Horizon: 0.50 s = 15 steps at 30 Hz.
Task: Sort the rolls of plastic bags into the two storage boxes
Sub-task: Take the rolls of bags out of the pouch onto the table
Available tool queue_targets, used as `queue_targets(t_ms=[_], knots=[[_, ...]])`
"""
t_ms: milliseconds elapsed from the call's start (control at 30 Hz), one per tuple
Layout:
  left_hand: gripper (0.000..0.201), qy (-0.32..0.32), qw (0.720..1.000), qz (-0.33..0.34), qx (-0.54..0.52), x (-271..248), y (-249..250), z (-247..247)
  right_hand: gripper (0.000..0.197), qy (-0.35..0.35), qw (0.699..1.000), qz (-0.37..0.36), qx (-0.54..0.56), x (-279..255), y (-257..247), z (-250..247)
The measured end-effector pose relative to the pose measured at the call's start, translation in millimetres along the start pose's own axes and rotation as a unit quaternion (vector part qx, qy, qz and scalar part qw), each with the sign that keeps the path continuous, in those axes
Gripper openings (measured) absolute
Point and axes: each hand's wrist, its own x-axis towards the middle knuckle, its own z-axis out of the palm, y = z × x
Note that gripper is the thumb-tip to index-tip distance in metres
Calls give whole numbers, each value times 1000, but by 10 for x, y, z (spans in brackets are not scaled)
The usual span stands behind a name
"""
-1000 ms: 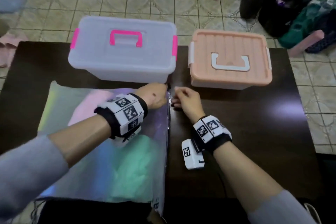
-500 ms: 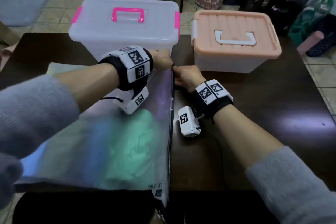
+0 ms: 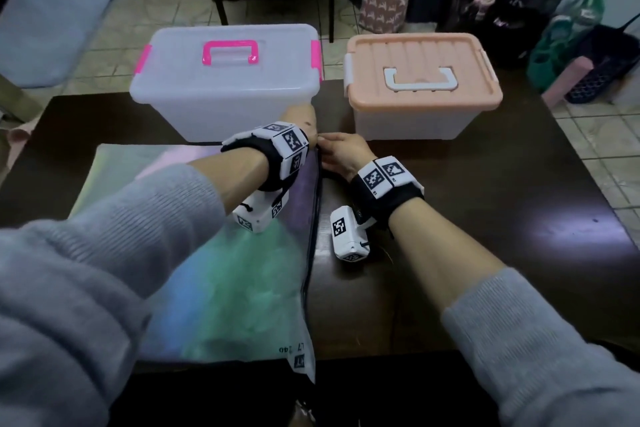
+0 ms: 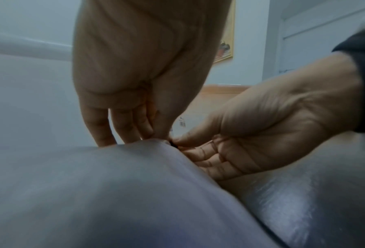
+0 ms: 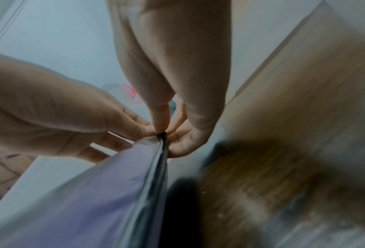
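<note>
Both hands shifted farther from the person along the zip bag [image 3: 221, 288], left hand [image 3: 304, 125] and right hand [image 3: 341, 152] fingers pinching its far corner, bag flat on table [image 3: 485, 218] before two closed storage boxes [image 3: 225, 80].

Probably a home room: tiled floor [image 3: 595, 135], tote bags [image 3: 382, 3] along the wall, a dark wooden table [image 3: 519, 204].

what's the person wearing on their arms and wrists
Grey knit sleeves pushed up both forearms. Each wrist has a black strap bearing white blocks printed with black square markers, on the left and on the right. A white camera box with the same markers hangs under each wrist. Hands are bare.
</note>
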Motion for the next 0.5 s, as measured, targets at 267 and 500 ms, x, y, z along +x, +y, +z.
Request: queue_targets(t_ms=[267,500], knots=[[38,13,1000,-13,8,-74,82,-23,19,8,999,26,-46,-99,18,-32],[39,20,999,-16,41,-147,148,-35,16,-39,992,118,-26,-448,181,-125]])
